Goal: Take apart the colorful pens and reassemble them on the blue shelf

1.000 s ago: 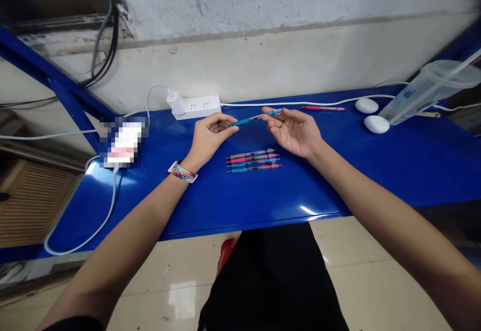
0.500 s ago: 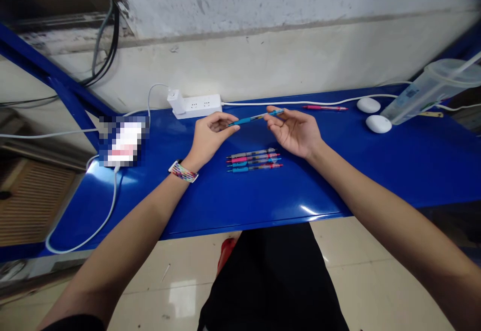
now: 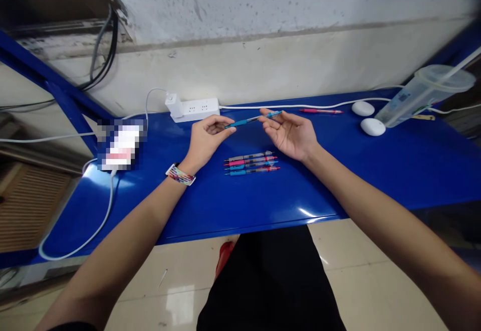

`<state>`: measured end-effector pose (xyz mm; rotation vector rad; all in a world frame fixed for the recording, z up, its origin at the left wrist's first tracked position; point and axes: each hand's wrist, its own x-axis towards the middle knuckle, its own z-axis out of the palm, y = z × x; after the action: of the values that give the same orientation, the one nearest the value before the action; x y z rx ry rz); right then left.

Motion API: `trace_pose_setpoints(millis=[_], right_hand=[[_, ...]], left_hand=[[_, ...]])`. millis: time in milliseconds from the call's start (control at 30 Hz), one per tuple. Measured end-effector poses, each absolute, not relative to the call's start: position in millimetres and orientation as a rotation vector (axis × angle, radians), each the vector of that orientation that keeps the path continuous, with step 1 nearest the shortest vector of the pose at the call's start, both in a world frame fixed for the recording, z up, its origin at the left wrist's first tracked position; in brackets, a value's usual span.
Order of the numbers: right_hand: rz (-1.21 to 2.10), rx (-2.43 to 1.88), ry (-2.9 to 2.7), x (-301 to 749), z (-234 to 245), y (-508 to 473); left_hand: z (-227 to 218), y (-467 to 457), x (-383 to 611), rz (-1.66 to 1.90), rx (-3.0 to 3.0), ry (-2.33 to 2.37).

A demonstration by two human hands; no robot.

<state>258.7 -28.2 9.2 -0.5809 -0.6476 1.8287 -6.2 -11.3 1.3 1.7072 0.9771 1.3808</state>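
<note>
A blue pen (image 3: pixel 248 120) with a clear barrel is held nearly level above the desk. My left hand (image 3: pixel 208 138) pinches its gripped end between thumb and fingertips. Around its other end, my right hand (image 3: pixel 291 133) has its thumb and fingers loosely curled, palm turned up. Below the hands several pens lie side by side in a row: a grey pen (image 3: pixel 236 159) at the back, a pink pen (image 3: pixel 237 163), and blue-gripped pens, the front blue pen (image 3: pixel 238 172) having a red end.
A red pen (image 3: pixel 321 111) lies near the wall. Left of it stand a white power strip (image 3: pixel 199 109) and a charging phone (image 3: pixel 122 146) with cables. At the right are two white rounded objects, one a white oval (image 3: pixel 373 127), beside a tilted clear plastic cup (image 3: pixel 411 95).
Both hands still hold the blue pen almost in the same place. The right fingers have shifted slightly along it. The whole view has moved a little.
</note>
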Motion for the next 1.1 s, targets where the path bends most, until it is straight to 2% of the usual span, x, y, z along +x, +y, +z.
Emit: trace_pose_setpoints(millis=[1100], right_hand=[[1.785, -0.609, -0.652, 255.9, 8.3, -28.9]], left_hand=[[-1.3, -11.4, -5.7, 1.364, 1.756, 0.954]])
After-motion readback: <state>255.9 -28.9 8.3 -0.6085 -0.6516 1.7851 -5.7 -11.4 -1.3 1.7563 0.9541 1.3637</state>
